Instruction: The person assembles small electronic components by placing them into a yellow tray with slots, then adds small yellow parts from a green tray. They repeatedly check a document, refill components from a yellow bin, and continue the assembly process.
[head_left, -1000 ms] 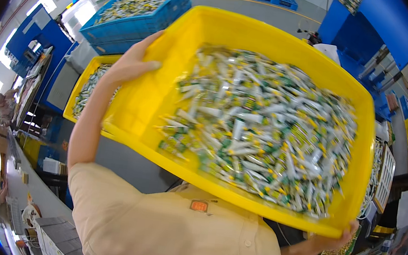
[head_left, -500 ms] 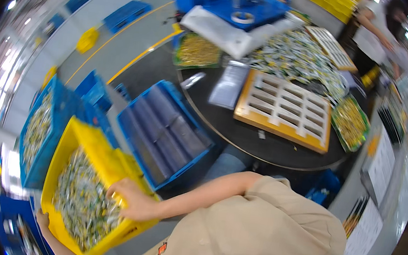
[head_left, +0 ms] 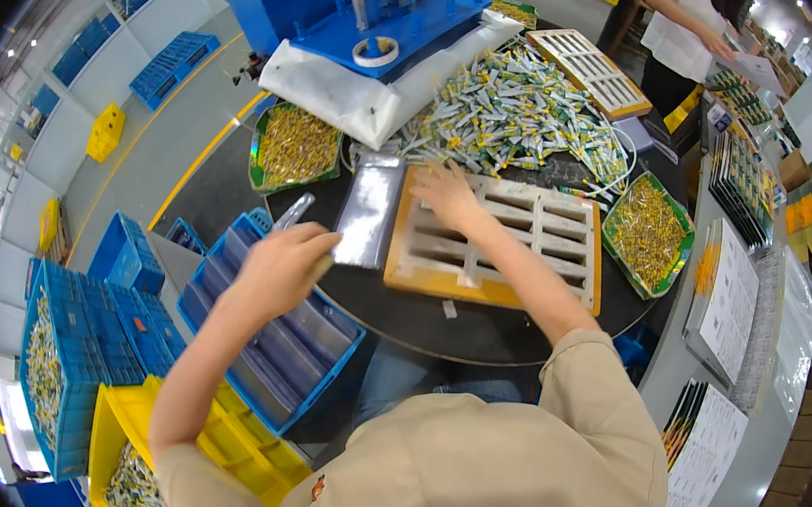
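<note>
Two hands over a round dark worktop (head_left: 478, 327)
Right hand (head_left: 445, 193) lies flat, fingers spread, on the slotted wooden tray (head_left: 527, 242); left hand (head_left: 280, 264) is half curled beside a shiny foil sheet (head_left: 369, 211), grip not clear; a heap of small green-white packets (head_left: 517, 116) lies behind the tray

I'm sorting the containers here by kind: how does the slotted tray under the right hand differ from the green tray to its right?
The slotted tray is rectangular, with an orange-tan rim and pale dividers forming rows of slots that look empty; the green tray is one open well heaped with small yellowish pieces. The slotted tray is larger, and the right hand rests on its top left corner, while no hand touches the green tray. Both lie flat on the dark round table.
</note>
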Motion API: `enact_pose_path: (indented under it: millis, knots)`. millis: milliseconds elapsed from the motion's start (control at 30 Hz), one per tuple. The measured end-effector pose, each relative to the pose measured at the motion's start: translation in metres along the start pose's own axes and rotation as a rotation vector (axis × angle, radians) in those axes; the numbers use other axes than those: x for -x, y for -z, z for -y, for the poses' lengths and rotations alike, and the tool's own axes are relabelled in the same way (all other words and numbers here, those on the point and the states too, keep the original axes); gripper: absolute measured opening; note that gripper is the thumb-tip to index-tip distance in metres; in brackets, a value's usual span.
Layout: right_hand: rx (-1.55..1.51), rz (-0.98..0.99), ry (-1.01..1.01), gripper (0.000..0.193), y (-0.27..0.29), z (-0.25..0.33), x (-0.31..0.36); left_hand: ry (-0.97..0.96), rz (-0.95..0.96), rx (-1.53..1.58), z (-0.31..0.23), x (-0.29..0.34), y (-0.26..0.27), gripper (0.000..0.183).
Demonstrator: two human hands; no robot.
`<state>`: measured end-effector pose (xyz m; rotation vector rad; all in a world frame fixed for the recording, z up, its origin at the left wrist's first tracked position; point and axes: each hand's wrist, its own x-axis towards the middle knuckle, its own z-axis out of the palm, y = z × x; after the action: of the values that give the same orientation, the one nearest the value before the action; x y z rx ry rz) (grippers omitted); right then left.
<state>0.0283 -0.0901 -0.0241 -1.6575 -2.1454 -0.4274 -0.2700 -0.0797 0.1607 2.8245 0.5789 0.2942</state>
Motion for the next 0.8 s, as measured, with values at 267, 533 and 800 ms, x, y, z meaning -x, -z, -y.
enact_pose_path:
  millis: [267, 533, 800]
  knots:
    - [0.025, 0.011, -0.243, 0.042, -0.004, -0.118, 0.015, 0.068, -0.336, 0.332, 0.078, -0.214, -0.183, 0.055]
    - [0.113, 0.207, -0.489, 0.068, -0.014, -0.194, 0.024, 0.27, -0.386, 0.036, 0.075, -0.385, -0.304, 0.06]
    - [0.167, 0.565, -0.58, 0.092, 0.013, -0.299, 0.022, -0.026, -0.342, 0.446, 0.055, -0.372, -0.236, 0.05]
